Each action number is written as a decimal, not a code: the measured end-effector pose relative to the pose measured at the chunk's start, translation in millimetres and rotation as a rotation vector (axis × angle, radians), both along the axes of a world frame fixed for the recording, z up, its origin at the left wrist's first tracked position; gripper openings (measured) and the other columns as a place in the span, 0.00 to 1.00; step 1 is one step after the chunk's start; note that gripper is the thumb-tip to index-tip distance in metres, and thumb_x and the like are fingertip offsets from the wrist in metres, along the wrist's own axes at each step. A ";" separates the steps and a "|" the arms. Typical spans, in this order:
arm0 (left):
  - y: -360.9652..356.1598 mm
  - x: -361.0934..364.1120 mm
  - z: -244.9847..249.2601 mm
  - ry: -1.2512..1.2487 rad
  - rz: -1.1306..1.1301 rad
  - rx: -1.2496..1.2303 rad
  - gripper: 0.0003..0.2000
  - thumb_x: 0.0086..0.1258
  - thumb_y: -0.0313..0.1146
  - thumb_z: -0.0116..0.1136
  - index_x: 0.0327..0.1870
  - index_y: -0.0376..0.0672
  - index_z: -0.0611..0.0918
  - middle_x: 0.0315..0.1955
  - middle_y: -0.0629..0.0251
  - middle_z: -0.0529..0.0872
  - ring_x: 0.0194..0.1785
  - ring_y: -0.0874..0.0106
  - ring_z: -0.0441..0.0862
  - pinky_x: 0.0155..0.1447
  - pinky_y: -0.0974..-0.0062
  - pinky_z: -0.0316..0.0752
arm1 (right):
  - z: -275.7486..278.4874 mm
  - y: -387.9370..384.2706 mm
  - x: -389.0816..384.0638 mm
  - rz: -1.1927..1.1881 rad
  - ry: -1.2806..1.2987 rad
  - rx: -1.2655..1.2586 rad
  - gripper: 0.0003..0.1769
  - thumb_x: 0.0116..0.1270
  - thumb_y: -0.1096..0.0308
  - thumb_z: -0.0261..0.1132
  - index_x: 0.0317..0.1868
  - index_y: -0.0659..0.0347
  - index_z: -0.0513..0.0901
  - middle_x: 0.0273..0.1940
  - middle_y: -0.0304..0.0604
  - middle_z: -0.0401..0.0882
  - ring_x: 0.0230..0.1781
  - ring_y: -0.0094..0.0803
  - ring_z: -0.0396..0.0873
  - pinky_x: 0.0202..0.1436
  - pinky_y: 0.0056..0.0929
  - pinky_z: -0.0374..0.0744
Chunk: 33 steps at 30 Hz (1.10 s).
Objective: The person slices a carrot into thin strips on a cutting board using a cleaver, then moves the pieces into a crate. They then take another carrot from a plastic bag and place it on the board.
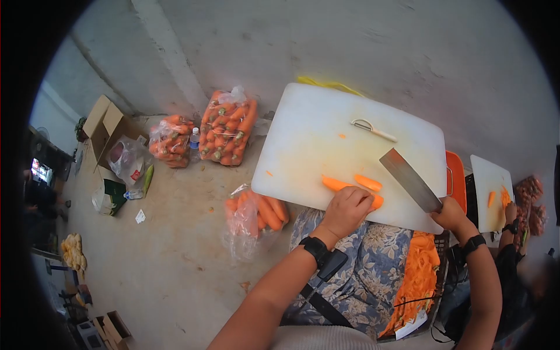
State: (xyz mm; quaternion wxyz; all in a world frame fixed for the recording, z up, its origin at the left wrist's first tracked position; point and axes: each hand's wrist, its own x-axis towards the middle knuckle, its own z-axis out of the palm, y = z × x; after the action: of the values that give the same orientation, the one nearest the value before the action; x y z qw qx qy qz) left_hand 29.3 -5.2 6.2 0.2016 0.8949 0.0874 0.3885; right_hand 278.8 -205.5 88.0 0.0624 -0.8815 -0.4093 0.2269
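The left hand (348,211) curled its fingers down on a smooth orange carrot (335,183), hiding much of it, on the flat white cutting board (315,134). To its right, the right hand (450,214) fisted the hidden handle of a broad steel cleaver (408,178).

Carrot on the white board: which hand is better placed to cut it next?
The right hand, most likely. It grips the cleaver, whose blade is tilted over the cutting board just right of the carrot. The left hand is busy pressing the carrot down and holds no blade.
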 end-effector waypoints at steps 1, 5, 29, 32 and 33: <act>0.9 0.8 0.8 -0.003 0.009 0.011 0.12 0.58 0.35 0.68 0.42 0.43 0.84 0.40 0.68 0.81 0.49 0.65 0.78 0.54 0.67 0.74 | -0.1 0.5 3.4 -0.002 0.010 -0.006 0.16 0.51 0.70 0.68 0.40 0.72 0.84 0.34 0.59 0.85 0.36 0.52 0.85 0.43 0.41 0.81; -0.3 -2.1 2.6 0.009 0.013 -0.006 0.12 0.59 0.35 0.67 0.42 0.43 0.84 0.41 0.67 0.81 0.49 0.65 0.78 0.54 0.67 0.75 | 1.4 3.6 6.0 0.076 0.009 0.010 0.16 0.51 0.71 0.67 0.39 0.72 0.84 0.33 0.60 0.85 0.35 0.51 0.85 0.41 0.40 0.81; -3.9 0.7 1.4 -0.060 0.031 -0.032 0.13 0.57 0.31 0.67 0.44 0.42 0.84 0.41 0.66 0.82 0.47 0.63 0.78 0.53 0.66 0.75 | 2.0 3.0 4.5 -0.060 -0.006 0.002 0.18 0.46 0.68 0.73 0.37 0.72 0.83 0.30 0.58 0.84 0.34 0.49 0.85 0.40 0.39 0.80; -2.6 0.8 3.7 -0.076 0.027 -0.033 0.09 0.61 0.30 0.62 0.42 0.40 0.82 0.40 0.66 0.80 0.47 0.65 0.78 0.53 0.67 0.75 | 3.8 2.2 2.0 -0.032 -0.064 -0.013 0.17 0.47 0.69 0.72 0.37 0.71 0.84 0.31 0.57 0.84 0.35 0.49 0.85 0.41 0.39 0.81; -2.5 1.1 3.0 -0.078 0.025 -0.026 0.09 0.61 0.30 0.62 0.42 0.40 0.82 0.40 0.66 0.80 0.47 0.65 0.78 0.53 0.67 0.75 | 2.6 1.2 1.4 0.027 -0.064 0.017 0.16 0.48 0.69 0.71 0.37 0.70 0.84 0.31 0.57 0.85 0.35 0.49 0.86 0.41 0.38 0.81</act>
State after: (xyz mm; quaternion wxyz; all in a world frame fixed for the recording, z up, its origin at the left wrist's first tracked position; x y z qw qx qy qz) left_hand 30.4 -7.7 9.1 0.2114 0.8752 0.0957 0.4244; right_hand 280.1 -204.3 90.6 0.0535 -0.8822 -0.4248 0.1960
